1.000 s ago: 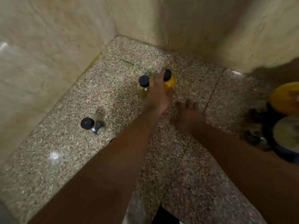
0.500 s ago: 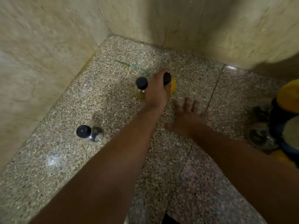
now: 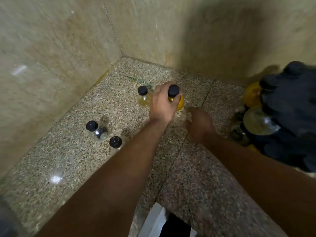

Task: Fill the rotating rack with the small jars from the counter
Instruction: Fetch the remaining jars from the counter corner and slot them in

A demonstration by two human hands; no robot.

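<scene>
- Clear jar point(image 3: 96, 130) and capped jar point(image 3: 115, 142) stand untouched on the counter point(image 3: 196, 185).
- Left hand point(image 3: 162, 104) still curls round the yellow jar point(image 3: 181, 102), mid-counter.
- Right hand point(image 3: 199, 124), flat before, has drawn up; it is blurred and we cannot tell its fingers.
- Rack point(image 3: 287, 117), right: we judge transfer imminent.

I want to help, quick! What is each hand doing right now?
The left hand grips the yellow jar near its cap.
The right hand is blurred; cannot tell.

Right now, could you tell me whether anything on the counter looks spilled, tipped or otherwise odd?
Nothing looks tipped or spilled. The only oddity is a faint green streak on the counter, behind the yellow jar that the left hand grips.
</scene>
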